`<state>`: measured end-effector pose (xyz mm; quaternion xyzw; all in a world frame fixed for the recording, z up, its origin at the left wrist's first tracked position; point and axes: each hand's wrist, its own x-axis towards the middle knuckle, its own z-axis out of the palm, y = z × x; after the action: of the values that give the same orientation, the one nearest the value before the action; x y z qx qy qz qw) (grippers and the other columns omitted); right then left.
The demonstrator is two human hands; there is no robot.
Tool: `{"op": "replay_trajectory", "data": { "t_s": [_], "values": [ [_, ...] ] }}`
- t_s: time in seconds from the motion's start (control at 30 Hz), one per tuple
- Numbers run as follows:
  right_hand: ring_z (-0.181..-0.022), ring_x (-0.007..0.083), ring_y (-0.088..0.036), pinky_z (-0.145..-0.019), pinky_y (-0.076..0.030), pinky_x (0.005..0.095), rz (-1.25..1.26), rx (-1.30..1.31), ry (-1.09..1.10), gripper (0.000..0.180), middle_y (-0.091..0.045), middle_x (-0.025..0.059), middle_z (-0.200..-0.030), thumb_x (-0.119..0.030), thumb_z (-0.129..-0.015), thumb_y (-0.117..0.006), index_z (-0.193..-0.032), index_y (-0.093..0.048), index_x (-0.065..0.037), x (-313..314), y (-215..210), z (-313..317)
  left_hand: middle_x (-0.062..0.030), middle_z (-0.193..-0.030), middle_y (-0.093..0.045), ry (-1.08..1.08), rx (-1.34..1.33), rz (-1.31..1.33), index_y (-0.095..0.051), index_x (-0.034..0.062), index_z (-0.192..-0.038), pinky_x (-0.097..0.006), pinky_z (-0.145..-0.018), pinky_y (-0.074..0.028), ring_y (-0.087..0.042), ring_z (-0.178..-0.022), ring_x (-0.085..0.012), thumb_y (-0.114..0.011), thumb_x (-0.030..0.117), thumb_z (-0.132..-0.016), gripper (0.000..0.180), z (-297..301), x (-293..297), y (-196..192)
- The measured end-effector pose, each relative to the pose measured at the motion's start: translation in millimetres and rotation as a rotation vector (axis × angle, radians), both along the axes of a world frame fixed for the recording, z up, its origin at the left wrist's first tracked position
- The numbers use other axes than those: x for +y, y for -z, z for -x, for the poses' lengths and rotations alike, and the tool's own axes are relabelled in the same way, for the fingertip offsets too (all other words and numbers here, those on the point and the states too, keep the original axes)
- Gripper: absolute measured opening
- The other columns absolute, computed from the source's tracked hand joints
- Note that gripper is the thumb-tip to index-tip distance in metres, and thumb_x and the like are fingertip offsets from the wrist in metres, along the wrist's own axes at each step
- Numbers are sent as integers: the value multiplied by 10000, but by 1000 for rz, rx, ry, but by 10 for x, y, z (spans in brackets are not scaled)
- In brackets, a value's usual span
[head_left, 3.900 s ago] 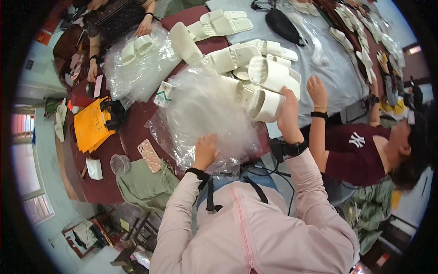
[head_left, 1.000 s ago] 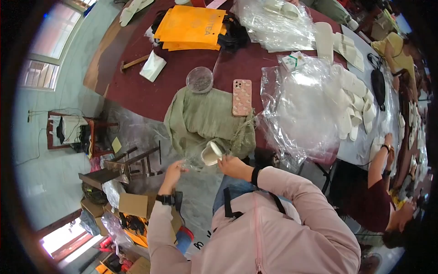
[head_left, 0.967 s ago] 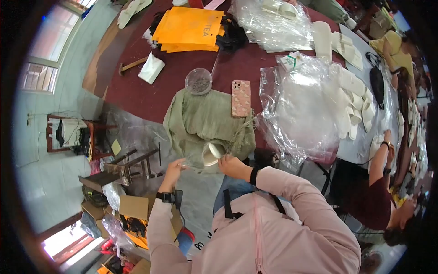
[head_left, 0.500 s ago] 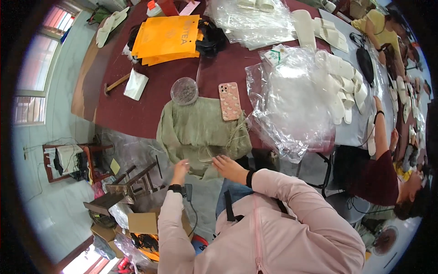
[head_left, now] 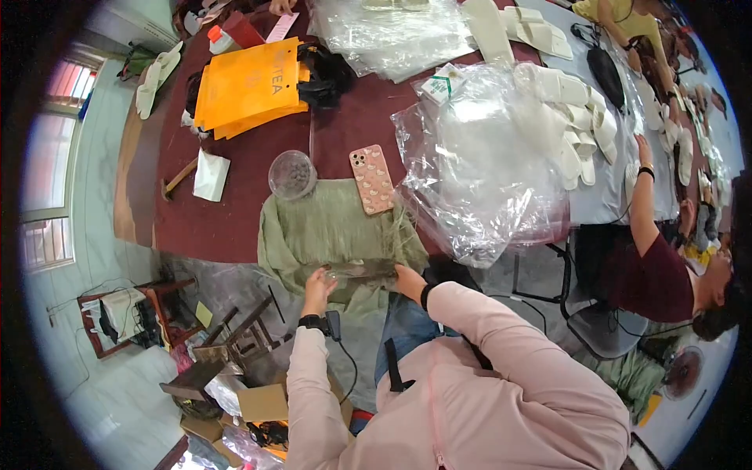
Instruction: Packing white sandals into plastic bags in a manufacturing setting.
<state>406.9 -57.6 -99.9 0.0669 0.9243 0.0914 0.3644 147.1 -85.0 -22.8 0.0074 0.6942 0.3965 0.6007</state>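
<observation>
My left hand point(head_left: 317, 291) and my right hand point(head_left: 409, 283) are closed on opposite ends of a see-through, plastic-looking strip point(head_left: 362, 270). It is stretched between them just above the green cloth point(head_left: 329, 221); its exact kind I cannot make out. The cloth drapes over the table's near edge and hangs toward my lap. On its far part lies a phone in a pink patterned case point(head_left: 371, 178), tilted slightly. Beside the phone, a round clear tub point(head_left: 292, 175) holds small greyish pieces.
Clear plastic bags point(head_left: 489, 157) spread to the right, with white slippers point(head_left: 576, 117) beyond. Orange bags point(head_left: 249, 90) with black handles lie far left, near a hammer point(head_left: 178, 179) and a white packet point(head_left: 211, 175). A co-worker in maroon point(head_left: 650, 266) sits at right.
My hands were apart over the cloth's near edge; now they grip the see-through strip and hold it stretched between them. The view has shifted slightly to the right.
</observation>
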Motion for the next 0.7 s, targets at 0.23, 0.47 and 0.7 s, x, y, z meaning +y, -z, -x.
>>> {"op": "replay_trajectory", "data": {
  "t_s": [0.23,0.47,0.7],
  "values": [
    [-1173,185,-460,-1104,-94,459,220,172,-47,224,-617,-46,-1086,-296,-829,-547,-1014,-663,-247,219,-1175,17,-203,-1220,-502,529,583,241,-414,-10,-1231,-381,-865,-437,-515,-1112,-274,-508,176,-868,419,112,-394,386],
    [-1058,193,-523,-1092,-133,440,135,337,142,175,-641,-23,-970,-261,-796,-546,-856,-703,-212,325,-983,-605,-182,-1128,-513,768,1377,-712,-440,158,-1245,-484,-852,-366,-482,-1007,-364,-668,208,-737,560,-1319,1083,-1204],
    [-1031,184,-512,-1003,-296,376,143,617,150,148,-608,-13,-982,-205,-778,-546,-848,-672,-174,348,-1282,-703,-193,-1297,-421,1671,1473,-739,-115,199,-1428,-503,-926,-351,-441,-1132,-368,-607,143,-753,837,-1462,1996,-924]
  ]
}}
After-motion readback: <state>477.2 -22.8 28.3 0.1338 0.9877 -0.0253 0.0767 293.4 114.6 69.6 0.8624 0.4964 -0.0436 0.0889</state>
